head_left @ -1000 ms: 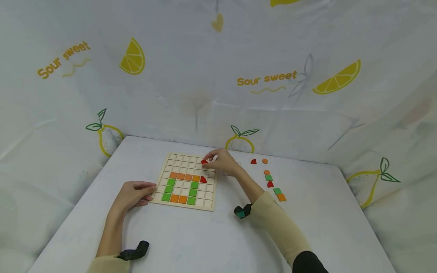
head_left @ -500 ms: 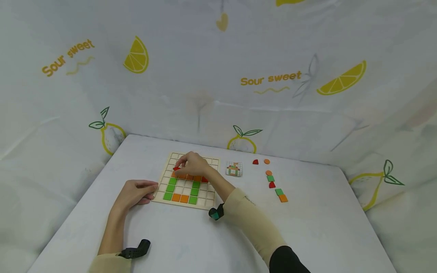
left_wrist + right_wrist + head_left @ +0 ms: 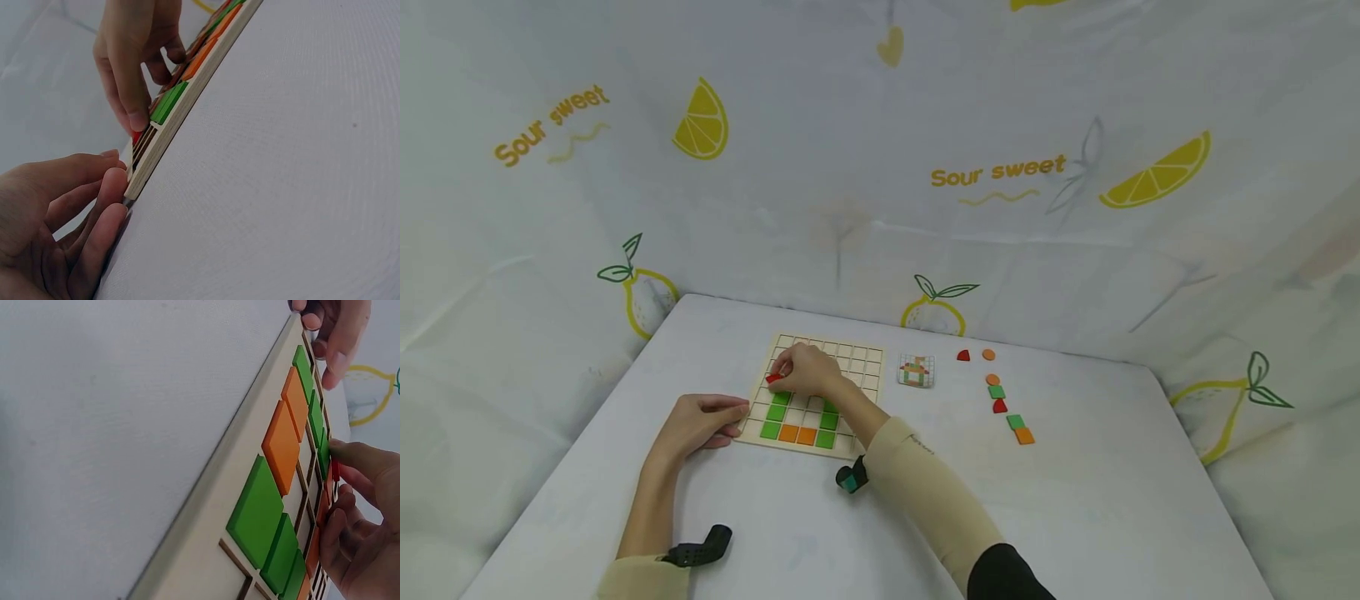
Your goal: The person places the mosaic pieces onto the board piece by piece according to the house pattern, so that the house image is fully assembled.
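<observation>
My left hand grips the left edge of a wooden grid board. In the left wrist view, that hand's thumb and fingers pinch the board's near corner. Over the board's left part, my right hand pinches a red quarter-circle tile between thumb and fingertips, just behind the left column of green tiles. Orange tiles lie in the front row between green ones. In the right wrist view the red tile shows as a thin edge at the thumb. My right hand hides the row behind.
Right of the board lies a small pattern card. Further right are loose pieces: red quarter-circles, orange discs, green tiles and an orange tile. The white table meets a lemon-print cloth behind.
My right hand has carried the red quarter-circle from the board's upper right across to its left side, uncovering the pattern card. My left hand has stayed at the board's edge.
</observation>
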`<state>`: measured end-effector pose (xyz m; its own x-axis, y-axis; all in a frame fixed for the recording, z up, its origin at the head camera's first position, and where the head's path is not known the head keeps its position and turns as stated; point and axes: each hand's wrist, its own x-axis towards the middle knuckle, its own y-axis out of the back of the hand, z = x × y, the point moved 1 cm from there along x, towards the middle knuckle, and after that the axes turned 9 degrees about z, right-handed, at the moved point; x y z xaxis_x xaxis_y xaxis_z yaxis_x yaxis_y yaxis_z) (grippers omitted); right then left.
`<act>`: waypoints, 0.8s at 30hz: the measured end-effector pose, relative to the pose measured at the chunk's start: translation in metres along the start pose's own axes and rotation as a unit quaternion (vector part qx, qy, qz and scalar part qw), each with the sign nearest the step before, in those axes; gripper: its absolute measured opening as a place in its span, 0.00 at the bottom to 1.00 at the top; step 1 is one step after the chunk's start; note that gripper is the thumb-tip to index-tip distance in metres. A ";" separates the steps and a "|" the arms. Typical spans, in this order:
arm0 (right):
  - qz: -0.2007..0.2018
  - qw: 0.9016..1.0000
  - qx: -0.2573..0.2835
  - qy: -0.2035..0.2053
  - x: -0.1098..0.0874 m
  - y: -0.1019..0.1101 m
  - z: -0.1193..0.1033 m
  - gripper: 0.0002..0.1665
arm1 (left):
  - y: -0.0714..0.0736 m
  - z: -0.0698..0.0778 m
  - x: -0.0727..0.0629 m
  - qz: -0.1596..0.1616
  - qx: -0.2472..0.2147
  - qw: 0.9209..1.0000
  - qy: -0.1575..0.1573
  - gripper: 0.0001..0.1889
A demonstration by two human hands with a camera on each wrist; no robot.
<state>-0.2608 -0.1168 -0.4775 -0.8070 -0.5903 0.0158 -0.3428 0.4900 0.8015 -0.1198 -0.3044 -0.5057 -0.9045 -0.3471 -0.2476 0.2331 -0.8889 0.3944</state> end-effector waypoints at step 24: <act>0.018 0.999 0.041 0.005 -0.004 -0.002 0.005 0.09 | -0.001 -0.001 0.000 0.005 0.004 1.000 -0.006 0.23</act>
<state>-0.2590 -0.1118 -0.4824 -0.8146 -0.5780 0.0492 -0.3530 0.5612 0.7486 -0.1202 -0.3036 -0.5069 -0.9065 -0.3518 -0.2336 0.2387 -0.8831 0.4040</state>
